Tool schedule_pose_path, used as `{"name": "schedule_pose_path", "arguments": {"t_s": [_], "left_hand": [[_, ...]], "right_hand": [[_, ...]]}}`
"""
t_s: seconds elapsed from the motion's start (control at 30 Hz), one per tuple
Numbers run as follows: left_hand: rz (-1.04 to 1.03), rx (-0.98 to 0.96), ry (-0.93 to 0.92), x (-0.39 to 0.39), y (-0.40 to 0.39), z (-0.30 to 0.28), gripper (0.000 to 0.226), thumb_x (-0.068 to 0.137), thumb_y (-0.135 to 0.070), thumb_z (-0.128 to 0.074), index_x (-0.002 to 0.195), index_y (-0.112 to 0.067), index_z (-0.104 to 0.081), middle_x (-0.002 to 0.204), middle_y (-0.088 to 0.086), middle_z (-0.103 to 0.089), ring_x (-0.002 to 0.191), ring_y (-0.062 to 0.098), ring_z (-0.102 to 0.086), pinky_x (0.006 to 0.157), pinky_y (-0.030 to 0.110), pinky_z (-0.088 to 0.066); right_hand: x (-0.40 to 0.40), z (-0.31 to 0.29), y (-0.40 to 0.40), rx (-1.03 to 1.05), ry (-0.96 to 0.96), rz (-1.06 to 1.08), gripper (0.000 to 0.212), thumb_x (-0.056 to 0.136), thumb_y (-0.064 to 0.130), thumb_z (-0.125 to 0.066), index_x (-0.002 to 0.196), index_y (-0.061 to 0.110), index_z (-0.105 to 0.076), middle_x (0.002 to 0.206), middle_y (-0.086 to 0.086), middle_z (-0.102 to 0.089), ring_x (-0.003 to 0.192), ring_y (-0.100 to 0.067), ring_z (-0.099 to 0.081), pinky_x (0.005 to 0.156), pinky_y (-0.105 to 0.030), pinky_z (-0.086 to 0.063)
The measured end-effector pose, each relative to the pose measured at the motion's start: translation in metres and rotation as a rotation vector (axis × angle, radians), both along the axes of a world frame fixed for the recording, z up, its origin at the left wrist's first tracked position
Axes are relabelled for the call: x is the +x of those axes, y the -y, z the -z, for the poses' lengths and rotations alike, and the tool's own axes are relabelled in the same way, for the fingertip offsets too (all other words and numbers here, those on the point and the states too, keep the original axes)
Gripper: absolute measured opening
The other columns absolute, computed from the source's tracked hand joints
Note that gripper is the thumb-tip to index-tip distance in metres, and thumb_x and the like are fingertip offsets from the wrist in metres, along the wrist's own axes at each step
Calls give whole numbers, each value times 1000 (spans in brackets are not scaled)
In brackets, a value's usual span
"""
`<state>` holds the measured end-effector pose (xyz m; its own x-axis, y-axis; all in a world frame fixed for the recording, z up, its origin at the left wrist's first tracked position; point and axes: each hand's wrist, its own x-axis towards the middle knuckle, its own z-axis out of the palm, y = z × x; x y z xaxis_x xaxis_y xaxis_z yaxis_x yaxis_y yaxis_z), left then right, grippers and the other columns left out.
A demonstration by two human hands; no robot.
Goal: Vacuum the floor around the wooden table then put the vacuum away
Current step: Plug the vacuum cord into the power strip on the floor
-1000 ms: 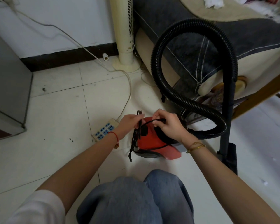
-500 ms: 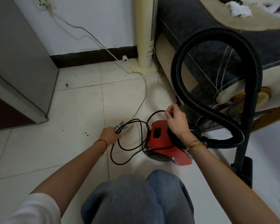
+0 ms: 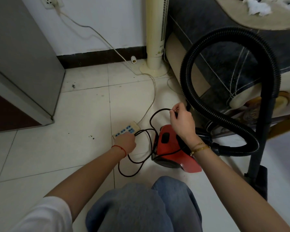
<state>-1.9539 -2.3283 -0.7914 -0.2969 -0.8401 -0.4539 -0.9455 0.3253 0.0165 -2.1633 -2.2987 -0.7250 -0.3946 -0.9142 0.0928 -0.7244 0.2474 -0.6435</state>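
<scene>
Black cord is being pinched up by the right hand above the red vacuum on the floor, while its end is being gripped at the power strip by the left hand (likely plugging in).

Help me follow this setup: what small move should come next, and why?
Probably push the plug into the power strip: the left hand holds the black cord end right at its sockets, while the right hand lifts a loop clear above the red vacuum.
</scene>
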Motion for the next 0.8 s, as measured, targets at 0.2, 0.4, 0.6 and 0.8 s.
{"name": "schedule_pose_path", "arguments": {"t_s": [0.2,0.4,0.6,0.8], "left_hand": [[-375,153,-590,-29,15,-13,33,98,-15,-39,85,0,-65,66,5,-59,62,16,-61,56,24,-46],[-912,768,-919,-48,30,-18,57,94,-52,-40,82,-2,-66,70,8,-68,61,18,-57,57,24,-45],[-701,756,-642,-41,23,3,21,90,-3,-58,71,-10,-60,55,1,-57,44,6,-46,45,14,-36],[-639,375,-688,-42,21,37,5,80,-11,-69,83,-7,-71,72,7,-64,64,14,-57,63,23,-49]], "right_hand": [[-1,-6,-4,-50,127,-78,18,91,28,-46,85,25,-63,53,5,-53,51,-13,-49,52,-26,-30],[-2,-12,-14,65,208,-390,15,83,21,-54,75,26,-66,62,-4,-66,55,-16,-55,56,-32,-41],[-10,12,-9,379,358,-461,26,84,17,-51,70,12,-72,67,-7,-70,66,-20,-65,65,-30,-53],[-24,51,15,348,26,-263,19,84,17,-49,78,16,-67,74,-2,-62,70,-21,-58,57,-23,-38]]}}
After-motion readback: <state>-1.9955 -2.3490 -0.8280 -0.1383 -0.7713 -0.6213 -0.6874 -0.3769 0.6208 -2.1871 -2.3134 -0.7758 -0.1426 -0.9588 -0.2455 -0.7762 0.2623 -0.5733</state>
